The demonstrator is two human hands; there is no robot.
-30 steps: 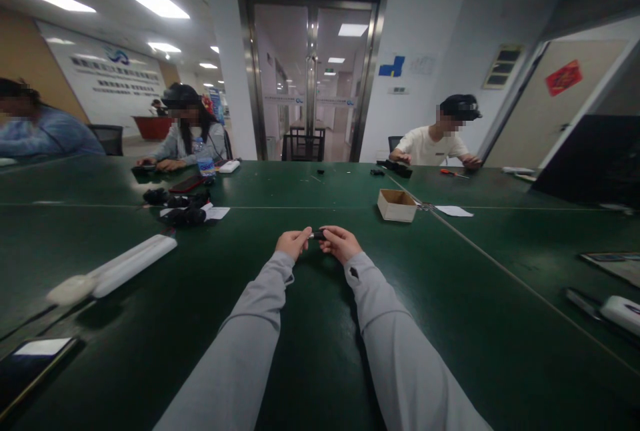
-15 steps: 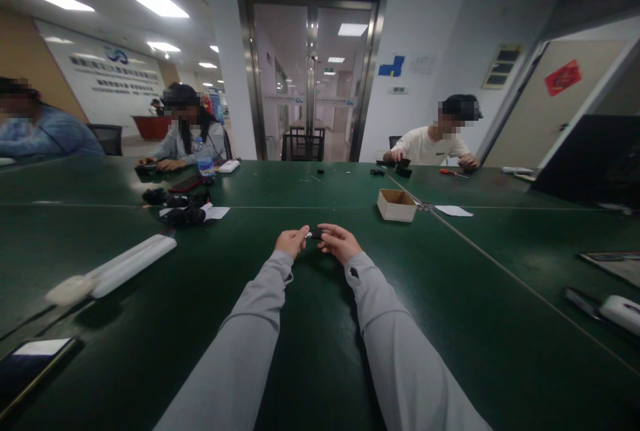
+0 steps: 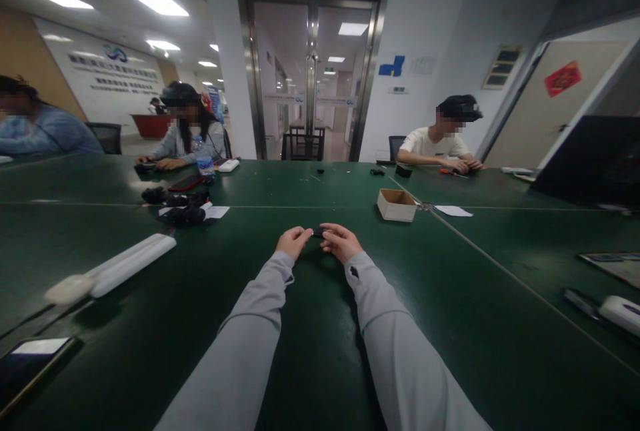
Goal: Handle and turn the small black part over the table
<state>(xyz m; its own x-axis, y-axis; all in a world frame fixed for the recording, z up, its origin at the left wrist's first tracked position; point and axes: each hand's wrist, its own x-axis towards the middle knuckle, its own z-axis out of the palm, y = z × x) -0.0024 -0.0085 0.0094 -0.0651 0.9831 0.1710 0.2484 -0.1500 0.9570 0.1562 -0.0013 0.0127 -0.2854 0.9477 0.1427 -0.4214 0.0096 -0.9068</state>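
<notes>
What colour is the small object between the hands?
The small object is mostly black; the head view shows it.

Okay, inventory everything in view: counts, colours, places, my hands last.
small object: one, black, between both hands
tabletop: one, green, throughout
open box: one, pale, ahead right
black gear: several, black, left
bottle: one, clear and blue, far left
long device: one, white, left
phone: one, dark, near left
papers: at least two, white, left and right
tool: one, orange-handled, far right
glass doors: two, silver-framed, far middle
co-workers: three, blue, grey, white clothes, table's far side
chairs: several, black, far side
left hand: one, grey-sleeved, object's left end
right hand: one, grey-sleeved, object's right end
</notes>
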